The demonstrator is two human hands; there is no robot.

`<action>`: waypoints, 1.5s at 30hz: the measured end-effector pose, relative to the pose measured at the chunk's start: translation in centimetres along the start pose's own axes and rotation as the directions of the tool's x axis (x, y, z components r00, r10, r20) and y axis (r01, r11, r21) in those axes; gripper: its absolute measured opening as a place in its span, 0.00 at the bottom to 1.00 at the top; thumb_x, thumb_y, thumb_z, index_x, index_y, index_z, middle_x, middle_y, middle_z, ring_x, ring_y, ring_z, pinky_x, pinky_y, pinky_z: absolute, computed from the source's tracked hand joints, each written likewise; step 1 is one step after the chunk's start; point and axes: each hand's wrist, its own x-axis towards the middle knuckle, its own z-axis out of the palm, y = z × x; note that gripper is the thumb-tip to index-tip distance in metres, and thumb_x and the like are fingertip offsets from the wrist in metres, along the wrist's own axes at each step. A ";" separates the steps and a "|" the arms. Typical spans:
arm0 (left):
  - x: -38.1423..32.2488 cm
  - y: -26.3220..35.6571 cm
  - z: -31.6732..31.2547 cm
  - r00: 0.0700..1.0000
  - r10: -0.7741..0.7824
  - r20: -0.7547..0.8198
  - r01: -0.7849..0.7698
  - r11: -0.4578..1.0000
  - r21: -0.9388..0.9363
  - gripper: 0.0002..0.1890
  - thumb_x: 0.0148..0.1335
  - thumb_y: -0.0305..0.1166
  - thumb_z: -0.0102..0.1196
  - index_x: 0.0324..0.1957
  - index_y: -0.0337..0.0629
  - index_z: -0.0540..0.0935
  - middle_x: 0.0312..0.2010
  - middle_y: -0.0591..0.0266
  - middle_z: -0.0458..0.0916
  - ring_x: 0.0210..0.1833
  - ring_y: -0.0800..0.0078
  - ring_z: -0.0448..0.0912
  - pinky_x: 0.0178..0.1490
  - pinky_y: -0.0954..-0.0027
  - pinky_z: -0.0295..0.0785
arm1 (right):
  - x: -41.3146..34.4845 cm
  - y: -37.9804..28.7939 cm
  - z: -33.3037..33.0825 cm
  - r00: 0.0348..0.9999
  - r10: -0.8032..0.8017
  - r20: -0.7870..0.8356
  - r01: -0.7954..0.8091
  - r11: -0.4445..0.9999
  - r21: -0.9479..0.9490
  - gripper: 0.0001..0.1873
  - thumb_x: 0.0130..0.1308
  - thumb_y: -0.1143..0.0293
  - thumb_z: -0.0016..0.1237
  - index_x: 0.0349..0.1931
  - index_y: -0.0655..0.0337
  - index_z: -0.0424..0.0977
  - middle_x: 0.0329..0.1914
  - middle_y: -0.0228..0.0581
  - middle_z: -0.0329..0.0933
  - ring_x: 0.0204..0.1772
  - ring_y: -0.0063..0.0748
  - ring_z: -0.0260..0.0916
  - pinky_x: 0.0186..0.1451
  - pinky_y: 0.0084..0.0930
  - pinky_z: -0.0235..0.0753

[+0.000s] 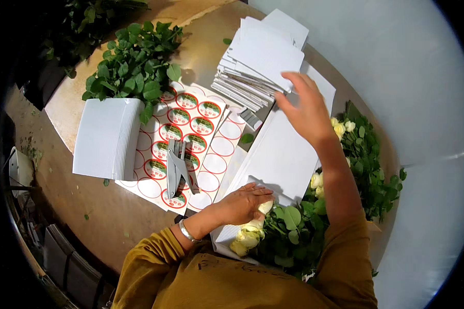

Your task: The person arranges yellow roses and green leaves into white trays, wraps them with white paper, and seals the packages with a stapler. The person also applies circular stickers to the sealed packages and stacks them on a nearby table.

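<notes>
My left hand [245,204] lies palm down over cream roses [248,237] at the lower edge of a white corrugated sheet [280,150]; whether it grips them is hidden. Green rose leaves [292,218] spread to the right of these blooms. With thumb and fingers apart and nothing between them, my right hand [303,104] hovers by the near corner of a stack of white cards [266,50]. Left of the sheet, a grey metal hand stapler or plier tool [178,168] rests on sheets of oval red-rimmed stickers [212,164].
A white corrugated wrap [104,139] with leafy stems [135,65] stands on the left of the table. A small grey and white object [250,118] sits below the card stack. More cream roses with foliage [367,166] lie at the right edge, beside a pale wall.
</notes>
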 end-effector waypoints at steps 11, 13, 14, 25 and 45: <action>0.6 -1.3 -0.1 0.997 0.079 0.026 -0.081 0.995 0.050 0.32 0.57 0.44 0.56 0.61 0.42 0.65 0.61 0.55 0.66 0.66 0.62 0.61 0.72 0.57 0.41 | 5.7 2.4 0.7 0.851 0.153 0.503 -0.110 0.987 -0.115 0.23 0.49 0.76 0.51 0.49 0.61 0.67 0.44 0.43 0.70 0.48 0.37 0.68 0.51 0.30 0.69; 0.7 -1.3 -0.1 0.994 0.104 0.029 -0.105 0.994 0.037 0.32 0.57 0.44 0.56 0.61 0.42 0.65 0.61 0.54 0.66 0.65 0.61 0.62 0.72 0.55 0.41 | 5.8 2.3 -0.6 0.812 0.184 0.554 -0.199 0.979 -0.033 0.22 0.50 0.75 0.51 0.48 0.62 0.67 0.44 0.43 0.71 0.48 0.35 0.69 0.51 0.29 0.69; 0.7 -1.3 -0.3 0.993 0.109 0.035 -0.109 0.994 0.016 0.32 0.57 0.44 0.56 0.61 0.42 0.65 0.61 0.54 0.66 0.65 0.61 0.62 0.72 0.54 0.41 | 5.8 2.5 -0.9 0.810 0.193 0.554 -0.228 0.974 -0.007 0.21 0.51 0.75 0.51 0.48 0.63 0.67 0.45 0.43 0.71 0.48 0.34 0.69 0.51 0.28 0.69; 0.4 -1.1 -0.2 0.995 0.098 0.027 -0.097 0.995 -0.022 0.32 0.58 0.43 0.56 0.61 0.40 0.64 0.59 0.53 0.67 0.65 0.61 0.63 0.72 0.52 0.39 | 3.6 2.0 4.3 0.966 -0.033 0.258 0.153 0.872 -0.465 0.15 0.47 0.81 0.49 0.38 0.65 0.65 0.40 0.48 0.68 0.48 0.46 0.67 0.51 0.38 0.68; 0.2 -1.0 0.3 0.997 0.076 0.020 -0.076 0.997 0.023 0.31 0.58 0.43 0.56 0.61 0.42 0.65 0.61 0.54 0.66 0.66 0.60 0.61 0.72 0.52 0.39 | 6.3 1.9 4.0 0.987 -0.107 0.123 0.131 0.970 -0.203 0.13 0.45 0.78 0.55 0.29 0.61 0.65 0.32 0.45 0.69 0.41 0.47 0.68 0.44 0.37 0.69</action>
